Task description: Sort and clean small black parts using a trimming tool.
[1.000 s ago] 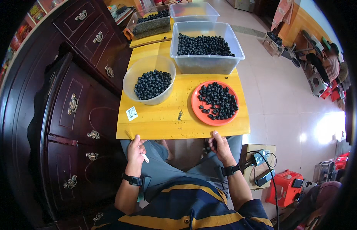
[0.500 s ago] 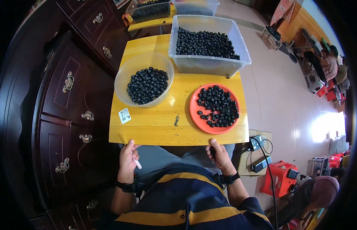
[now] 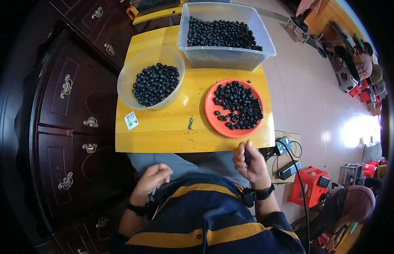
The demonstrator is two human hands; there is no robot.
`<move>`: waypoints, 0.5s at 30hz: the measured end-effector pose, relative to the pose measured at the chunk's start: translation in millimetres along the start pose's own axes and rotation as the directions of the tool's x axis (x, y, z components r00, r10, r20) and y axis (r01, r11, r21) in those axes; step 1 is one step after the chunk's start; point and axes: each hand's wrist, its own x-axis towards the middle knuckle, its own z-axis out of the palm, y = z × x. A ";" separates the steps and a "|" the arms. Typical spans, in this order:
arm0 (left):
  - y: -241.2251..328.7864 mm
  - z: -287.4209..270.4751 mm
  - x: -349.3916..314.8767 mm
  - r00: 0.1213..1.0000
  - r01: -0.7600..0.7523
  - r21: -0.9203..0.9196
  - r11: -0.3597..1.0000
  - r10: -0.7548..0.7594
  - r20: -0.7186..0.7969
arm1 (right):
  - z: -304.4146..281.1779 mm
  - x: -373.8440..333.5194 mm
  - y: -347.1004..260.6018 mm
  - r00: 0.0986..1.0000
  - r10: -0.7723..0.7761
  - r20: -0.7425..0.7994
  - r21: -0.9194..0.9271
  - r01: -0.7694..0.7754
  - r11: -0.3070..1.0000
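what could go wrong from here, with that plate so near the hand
The right hand might knock the red plate, which sits close to it; the loose bead-like pieces on it could roll off. The dark pieces that hand seems to hold may slip and drop past the front edge of the yellow table. Any that spill could also pick up the dark crumbs scattered there.
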 end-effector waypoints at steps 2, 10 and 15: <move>19.8 24.7 5.7 0.990 -0.072 0.151 0.986 0.052 0.133 | 12.3 11.6 -6.2 0.998 0.015 0.054 0.177 -0.025 0.984; 113.6 76.0 14.5 0.880 -0.475 0.434 0.766 0.419 0.223 | 40.8 50.1 -22.3 0.980 -0.123 0.154 0.413 0.050 0.909; 131.7 112.1 30.1 0.704 -0.659 0.554 0.509 0.676 0.218 | 53.2 50.9 -16.8 0.985 -0.148 0.089 0.425 0.097 0.900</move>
